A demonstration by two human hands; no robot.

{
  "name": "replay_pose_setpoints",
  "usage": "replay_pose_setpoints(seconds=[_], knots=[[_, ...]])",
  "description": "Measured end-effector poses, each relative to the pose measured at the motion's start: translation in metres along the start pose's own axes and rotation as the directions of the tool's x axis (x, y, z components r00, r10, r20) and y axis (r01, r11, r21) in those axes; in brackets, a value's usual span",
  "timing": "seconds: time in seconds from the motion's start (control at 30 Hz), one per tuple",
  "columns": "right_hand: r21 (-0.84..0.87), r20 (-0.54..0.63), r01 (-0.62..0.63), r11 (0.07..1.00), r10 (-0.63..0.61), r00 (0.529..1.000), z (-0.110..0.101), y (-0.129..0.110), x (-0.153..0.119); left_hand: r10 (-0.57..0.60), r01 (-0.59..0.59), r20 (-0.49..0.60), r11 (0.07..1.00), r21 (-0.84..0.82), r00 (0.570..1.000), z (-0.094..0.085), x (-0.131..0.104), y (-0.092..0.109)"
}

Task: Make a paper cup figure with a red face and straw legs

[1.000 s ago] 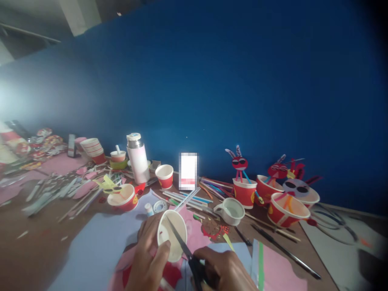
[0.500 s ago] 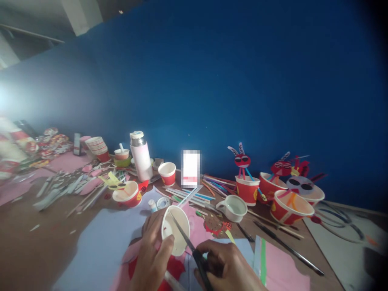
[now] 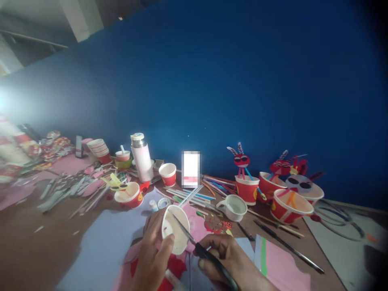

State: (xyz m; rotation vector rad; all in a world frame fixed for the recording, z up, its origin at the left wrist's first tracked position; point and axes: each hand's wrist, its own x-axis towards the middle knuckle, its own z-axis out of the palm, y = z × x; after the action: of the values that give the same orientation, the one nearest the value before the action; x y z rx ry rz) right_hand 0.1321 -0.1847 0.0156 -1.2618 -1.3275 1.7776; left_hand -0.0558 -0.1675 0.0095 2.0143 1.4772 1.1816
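Note:
A paper cup point(image 3: 181, 236) is tipped so its cream inside faces me, with a few small specks in it. My left hand point(image 3: 156, 250) is wrapped round its left side, the thumb over the near rim. In my right hand point(image 3: 226, 258) are scissors point(image 3: 209, 256) with black handles; their metal blades point up and left into the cup's opening. Beneath the hands lie pink paper point(image 3: 195, 226), red paper point(image 3: 177, 264) and a pale blue sheet point(image 3: 100, 242).
Behind stand a white flask point(image 3: 142, 161), a red-and-white cup point(image 3: 167, 175) and a bright blurred-out panel point(image 3: 191, 169). A ceramic cup point(image 3: 235, 208) sits right of centre, near decorated cups point(image 3: 247, 190) and a dark brush point(image 3: 291, 247). Straws and paper scraps lie left.
The scissors' handles have swung toward the lower right, and my right hand has turned slightly with them. The cup in my left hand has hardly moved.

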Motion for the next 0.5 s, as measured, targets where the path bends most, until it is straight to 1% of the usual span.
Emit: replay_pose_setpoints(seconds=[0.03, 0.1, 0.13, 0.2, 0.27, 0.3, 0.33, 0.37, 0.43, 0.47, 0.5], knots=[[-0.058, -0.023, 0.027, 0.998, -0.029, 0.999, 0.0, 0.001, -0.001, 0.0, 0.0, 0.005, 1.0, -0.003, 1.0, 0.0, 0.0, 0.001], [-0.265, -0.101, 0.096, 0.959, -0.127, 0.987, 0.0, 0.003, -0.004, -0.006, 0.006, 0.006, 1.0, -0.007, 1.0, 0.001, 0.001, 0.001], [-0.387, -0.125, 0.126, 0.913, -0.188, 0.974, 0.0, 0.003, -0.007, -0.011, 0.011, 0.005, 1.0, -0.009, 1.0, 0.001, 0.0, 0.001], [-0.579, -0.126, 0.162, 0.799, -0.284, 0.951, 0.001, 0.004, -0.012, -0.015, 0.015, 0.003, 1.0, -0.018, 1.0, 0.002, 0.0, 0.0], [-0.661, -0.108, 0.177, 0.729, -0.327, 0.939, 0.002, 0.004, -0.015, -0.01, 0.011, 0.01, 0.999, -0.042, 1.0, 0.003, -0.001, 0.0], [-0.663, -0.109, 0.183, 0.726, -0.335, 0.936, 0.002, 0.003, -0.016, -0.007, 0.008, 0.016, 0.999, -0.05, 1.0, 0.003, -0.001, 0.0], [-0.636, -0.113, 0.184, 0.75, -0.326, 0.939, 0.002, 0.002, -0.016, -0.007, 0.008, 0.02, 0.999, -0.053, 1.0, 0.003, -0.001, 0.0], [-0.573, -0.122, 0.171, 0.802, -0.289, 0.95, 0.001, 0.002, -0.015, -0.008, 0.009, 0.022, 0.998, -0.054, 1.0, 0.003, -0.001, 0.0], [-0.36, -0.108, 0.103, 0.927, -0.151, 0.983, -0.001, 0.0, -0.011, -0.016, 0.017, 0.025, 0.999, -0.048, 1.0, 0.002, 0.0, 0.0], [-0.243, -0.081, 0.068, 0.968, -0.09, 0.993, -0.002, 0.0, -0.009, -0.017, 0.018, 0.028, 0.999, -0.047, 0.999, 0.001, 0.0, 0.001], [-0.141, -0.045, 0.043, 0.989, -0.05, 0.998, -0.003, -0.001, -0.007, -0.013, 0.015, 0.029, 0.999, -0.048, 0.999, 0.001, 0.001, 0.001]])
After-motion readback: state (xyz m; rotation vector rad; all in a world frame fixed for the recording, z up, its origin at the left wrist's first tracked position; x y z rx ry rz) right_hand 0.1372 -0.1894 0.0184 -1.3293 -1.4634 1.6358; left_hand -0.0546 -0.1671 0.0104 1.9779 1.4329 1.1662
